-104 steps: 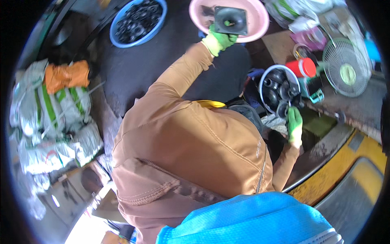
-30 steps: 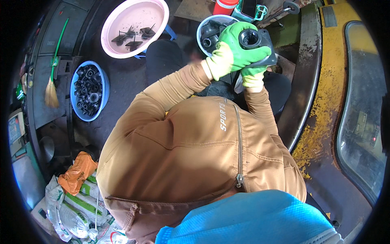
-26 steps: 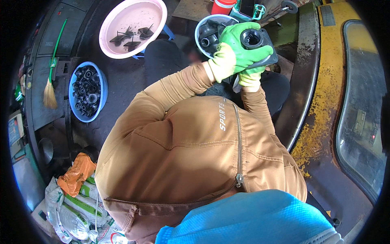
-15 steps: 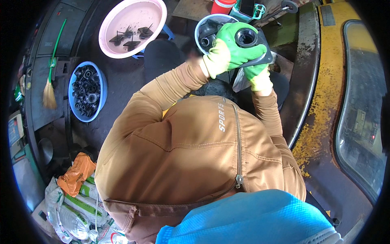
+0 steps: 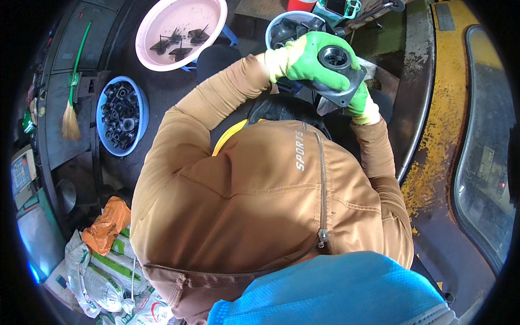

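A black part with a square flange (image 5: 342,96) and a raised round collar is held up in front of me, its opening facing up. My left hand (image 5: 311,58), in a green and pale yellow glove, wraps around it with fingers spread over the collar and flange. My right hand (image 5: 359,103), gloved the same way, grips the flange's right side from below; most of its fingers are hidden behind the part. Just beyond my left hand stands a light blue basin (image 5: 269,28) of similar black parts.
A pink basin (image 5: 142,33) holding several black pieces with thin stems stands at the far left. Nearer is a blue tub (image 5: 142,127) full of small black parts. A broom (image 5: 70,124), white sacks (image 5: 103,287) and a worn yellow machine panel (image 5: 433,141) flank me.
The part and both hands have come slightly nearer and to the right. The flange is now tilted differently, and my left hand's fingers have shifted on it.
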`<action>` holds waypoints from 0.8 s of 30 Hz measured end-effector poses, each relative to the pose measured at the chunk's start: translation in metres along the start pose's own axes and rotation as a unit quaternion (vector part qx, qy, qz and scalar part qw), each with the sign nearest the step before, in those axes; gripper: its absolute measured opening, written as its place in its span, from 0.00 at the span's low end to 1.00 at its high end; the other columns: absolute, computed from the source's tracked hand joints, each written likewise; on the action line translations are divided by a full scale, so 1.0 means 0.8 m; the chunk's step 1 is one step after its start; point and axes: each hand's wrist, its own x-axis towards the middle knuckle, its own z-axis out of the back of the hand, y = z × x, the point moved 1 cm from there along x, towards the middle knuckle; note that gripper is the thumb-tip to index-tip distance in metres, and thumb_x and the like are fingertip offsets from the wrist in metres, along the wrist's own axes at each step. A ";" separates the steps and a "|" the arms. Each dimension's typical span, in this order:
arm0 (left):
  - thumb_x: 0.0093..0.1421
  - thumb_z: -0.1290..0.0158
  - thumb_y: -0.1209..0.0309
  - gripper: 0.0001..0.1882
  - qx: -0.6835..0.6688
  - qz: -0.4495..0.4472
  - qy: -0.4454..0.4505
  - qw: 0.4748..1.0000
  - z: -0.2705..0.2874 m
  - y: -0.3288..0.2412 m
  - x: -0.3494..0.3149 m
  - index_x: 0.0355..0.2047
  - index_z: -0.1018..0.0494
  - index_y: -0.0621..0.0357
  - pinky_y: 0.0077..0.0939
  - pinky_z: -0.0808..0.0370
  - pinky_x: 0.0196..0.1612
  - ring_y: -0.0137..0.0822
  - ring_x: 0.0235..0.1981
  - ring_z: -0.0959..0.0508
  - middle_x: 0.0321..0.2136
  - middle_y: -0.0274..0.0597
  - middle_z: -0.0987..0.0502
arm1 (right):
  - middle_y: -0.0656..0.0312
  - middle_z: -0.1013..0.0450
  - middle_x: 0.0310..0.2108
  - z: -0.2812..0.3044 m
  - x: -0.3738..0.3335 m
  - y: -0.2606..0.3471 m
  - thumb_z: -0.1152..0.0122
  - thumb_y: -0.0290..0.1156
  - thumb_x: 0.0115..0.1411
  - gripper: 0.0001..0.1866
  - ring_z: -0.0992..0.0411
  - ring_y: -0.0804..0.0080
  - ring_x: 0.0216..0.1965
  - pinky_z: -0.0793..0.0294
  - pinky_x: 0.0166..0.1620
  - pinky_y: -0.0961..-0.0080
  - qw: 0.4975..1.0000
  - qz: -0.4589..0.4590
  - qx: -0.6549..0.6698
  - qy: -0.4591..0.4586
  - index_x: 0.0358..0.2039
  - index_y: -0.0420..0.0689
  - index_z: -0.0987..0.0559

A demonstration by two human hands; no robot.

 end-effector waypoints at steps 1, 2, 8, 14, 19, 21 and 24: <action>0.44 0.34 0.66 0.22 -0.035 0.032 0.022 0.999 0.002 0.001 0.000 0.41 0.22 0.60 0.35 0.31 0.56 0.34 0.45 0.22 0.40 0.41 0.20 | 0.58 0.27 0.50 0.000 -0.002 -0.004 0.30 0.25 0.50 0.29 0.28 0.69 0.50 0.28 0.53 0.70 0.999 -0.021 0.047 0.006 0.54 0.41 0.28; 0.43 0.33 0.65 0.23 -0.054 0.011 0.067 0.996 0.002 0.001 0.001 0.40 0.22 0.60 0.37 0.34 0.59 0.35 0.45 0.22 0.40 0.41 0.20 | 0.58 0.28 0.51 0.000 -0.004 -0.010 0.30 0.25 0.50 0.30 0.28 0.68 0.50 0.28 0.54 0.70 0.997 -0.035 0.067 -0.015 0.54 0.41 0.29; 0.36 0.31 0.61 0.28 -0.131 -0.002 0.263 0.956 0.023 0.010 0.015 0.40 0.22 0.58 0.42 0.43 0.64 0.41 0.55 0.29 0.51 0.46 0.25 | 0.57 0.30 0.52 -0.006 0.007 -0.038 0.29 0.25 0.50 0.33 0.29 0.68 0.51 0.29 0.55 0.69 0.997 0.065 -0.020 0.032 0.56 0.41 0.32; 0.39 0.30 0.55 0.44 0.365 -0.051 -0.059 0.928 0.057 -0.005 0.026 0.56 0.31 0.55 0.42 0.41 0.64 0.50 0.62 0.35 0.60 0.54 0.34 | 0.55 0.28 0.49 0.017 0.025 -0.017 0.27 0.25 0.47 0.34 0.28 0.65 0.49 0.28 0.52 0.69 0.952 0.176 -0.190 -0.165 0.55 0.39 0.32; 0.40 0.28 0.62 0.36 0.182 -0.084 -0.246 0.948 -0.023 0.007 0.011 0.50 0.27 0.61 0.35 0.29 0.55 0.42 0.51 0.25 0.50 0.49 0.26 | 0.54 0.27 0.48 0.002 0.017 -0.031 0.37 0.31 0.56 0.22 0.26 0.59 0.48 0.28 0.50 0.65 0.810 0.291 -0.457 -0.223 0.51 0.41 0.27; 0.43 0.30 0.70 0.27 0.147 -0.107 -0.283 0.942 -0.034 0.012 0.007 0.45 0.25 0.61 0.31 0.24 0.48 0.38 0.45 0.22 0.44 0.45 0.22 | 0.55 0.25 0.44 0.001 0.017 -0.038 0.36 0.30 0.54 0.20 0.26 0.59 0.45 0.27 0.48 0.65 0.822 0.280 -0.437 -0.233 0.48 0.42 0.25; 0.44 0.30 0.70 0.26 0.139 -0.136 -0.254 0.947 -0.029 0.012 0.005 0.44 0.24 0.60 0.31 0.23 0.46 0.38 0.43 0.21 0.42 0.44 0.21 | 0.57 0.25 0.41 0.005 0.017 -0.037 0.35 0.30 0.54 0.19 0.25 0.62 0.43 0.27 0.47 0.66 0.839 0.264 -0.426 -0.211 0.46 0.42 0.24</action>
